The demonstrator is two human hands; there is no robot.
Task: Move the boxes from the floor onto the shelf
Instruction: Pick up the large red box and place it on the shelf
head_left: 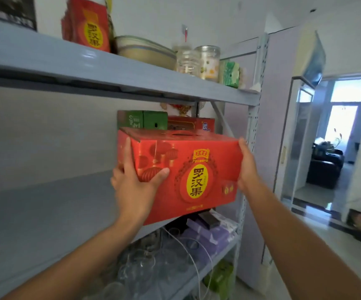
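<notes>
At the right end of the grey middle shelf [45, 213], a red drinks carton [188, 169] with a yellow oval label is held between both hands, level with the board. Its near lower edge hangs out past the shelf's front lip. I cannot tell whether its far edge already rests on the board.

The left hand [132, 180] grips the carton's left end, thumb across the printed front face and fingers wrapped round the corner. The right hand [248, 167] clamps the opposite end, with most of its fingers out of sight behind the cardboard.

The carton's long axis runs left to right, parallel to the shelf's front lip, with its broad face towards the person. The hands sit at the two short ends, about equally near, so the remaining move is judged to be a straight push away from the body, into the shelf's depth.

Two green cartons [142, 120] and another red box [190, 124] stand just behind it, which limits that depth. The shelf's perforated upright post [251, 131] is just beside the right hand, and knuckles could catch there. To the left lies bare board.
</notes>
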